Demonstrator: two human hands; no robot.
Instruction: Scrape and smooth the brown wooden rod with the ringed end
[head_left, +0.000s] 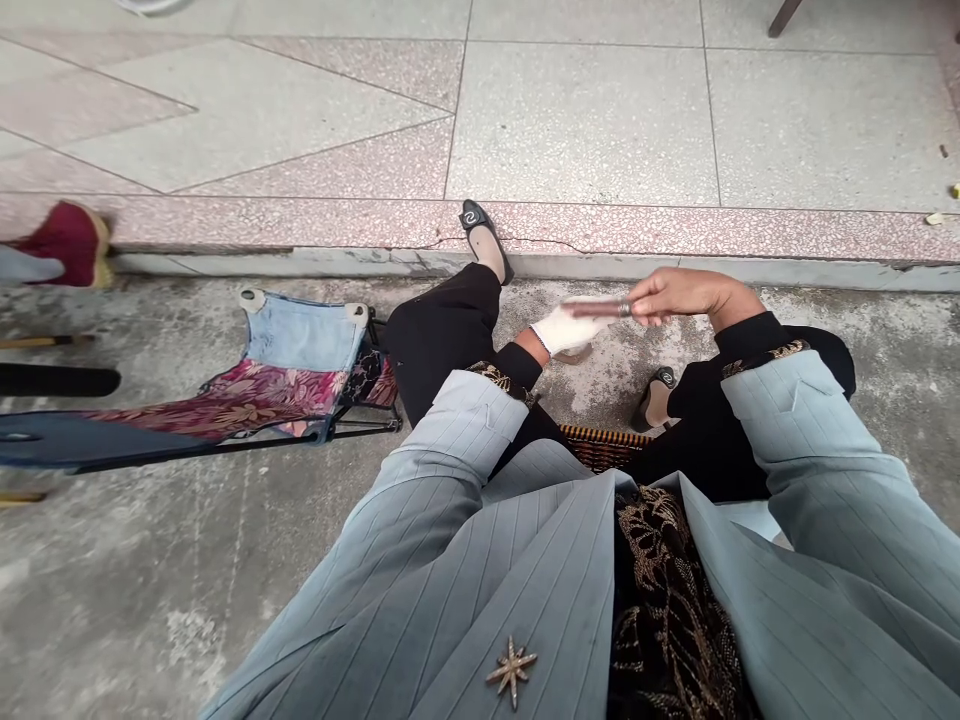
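Note:
My right hand (675,294), bare, is closed around one end of a reddish-brown, rod-like tool (596,309). A silvery metal band circles the tool beside my fingers. Motion blurs the tool, so its exact kind does not show. My left hand (568,329) wears a white glove and lies against the tool's other end. The glove's fingers are smeared and partly hidden, so their grip on it is unclear. Both hands are raised in front of me, between my knees. A small, curved brownish shape (573,354) shows just under the glove, too indistinct to name.
A low folding chair (300,335) with denim and red floral fabric stands to my left. Beyond my feet runs a raised tiled step (585,120). A woven basket-like edge (607,440) shows between my legs. Another person's red shoe (67,243) is at the far left.

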